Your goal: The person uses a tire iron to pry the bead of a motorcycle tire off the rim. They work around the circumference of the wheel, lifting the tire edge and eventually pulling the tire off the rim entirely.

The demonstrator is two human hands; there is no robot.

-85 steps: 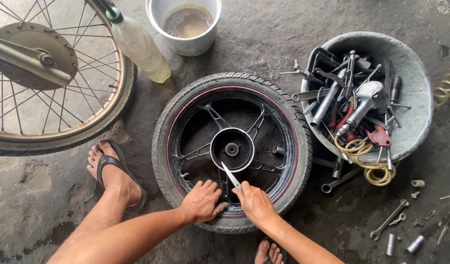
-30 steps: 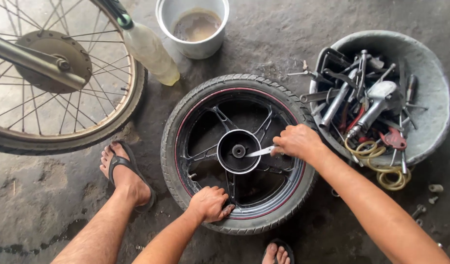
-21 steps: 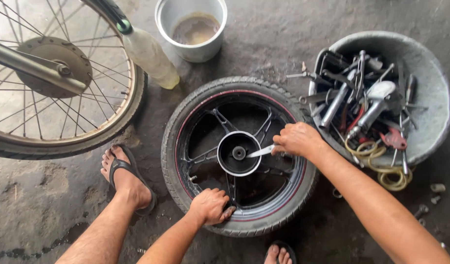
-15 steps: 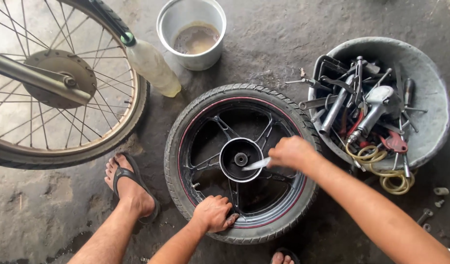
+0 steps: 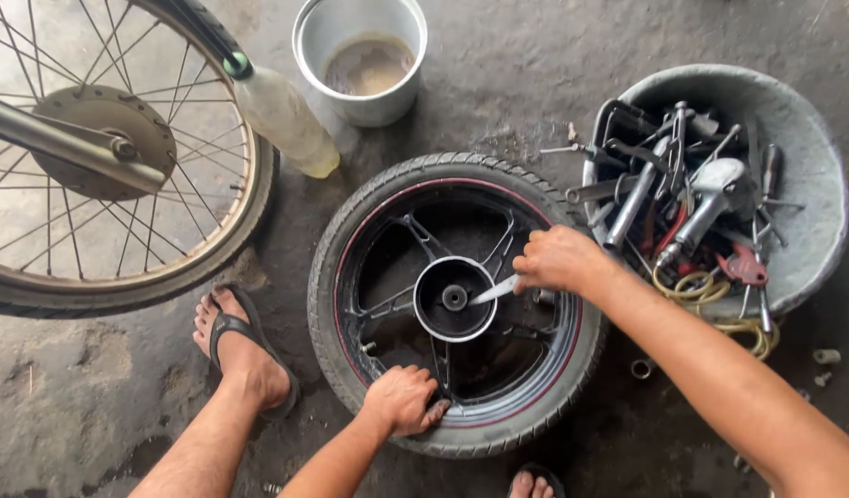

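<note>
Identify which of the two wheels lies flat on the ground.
The black cast wheel with tyre, gripped by the left hand. The spoked wheel stands upright instead.

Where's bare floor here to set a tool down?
Bare floor lower left, below the spoked wheel and left of the foot; also top centre, between bucket and tool basin. Crowded: the basin, and between it and the tyre, where the right hand works. Left hand grips the tyre.

Matt rubber tyre, glossy black rim, perhaps metal; rough concrete floor.
</note>
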